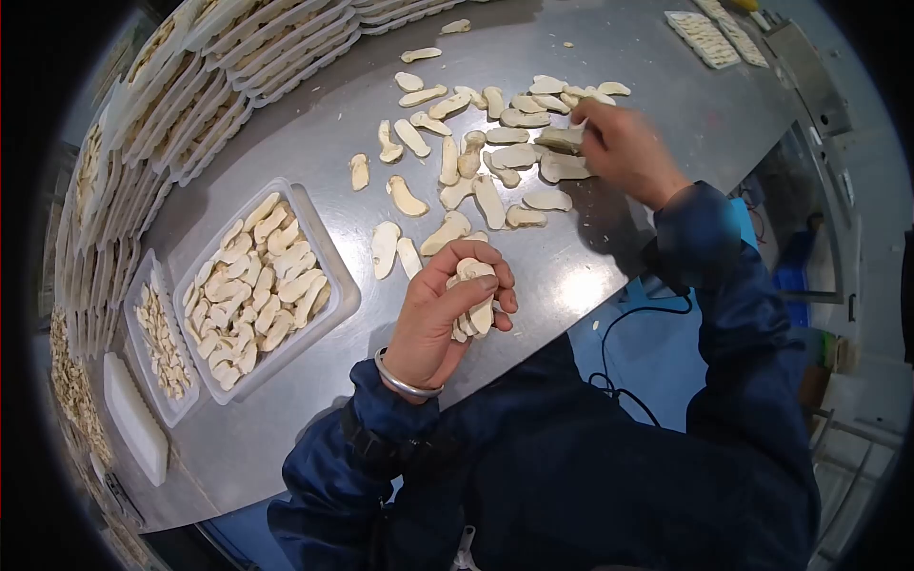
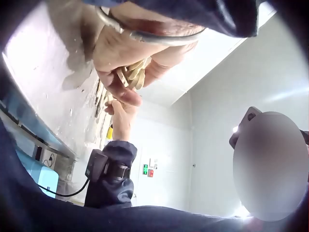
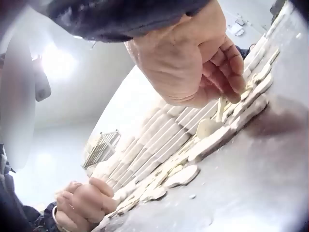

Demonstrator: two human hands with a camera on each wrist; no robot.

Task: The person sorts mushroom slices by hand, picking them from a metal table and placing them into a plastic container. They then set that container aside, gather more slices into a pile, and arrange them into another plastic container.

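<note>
Many pale mushroom slices (image 1: 489,201) lie spread over the steel table (image 1: 590,271). My left hand (image 1: 438,309) grips a small stack of slices (image 1: 474,295), the thumb across the top; in the left wrist view the slices (image 2: 134,75) stick out between its fingers. Over the right end of the spread, my right hand (image 1: 633,152) reaches down with bent fingers. The right wrist view shows that hand (image 3: 188,63) pinching a slice (image 3: 220,108) at its fingertips, tilted up just above the others.
At the left stand a clear tub (image 1: 347,276) full of slices, a tray (image 1: 195,404) of smaller pieces and a white lid-like piece (image 1: 133,419). Tall stacks of filled trays (image 1: 205,114) line the back left. More trays (image 1: 703,40) lie at the far right.
</note>
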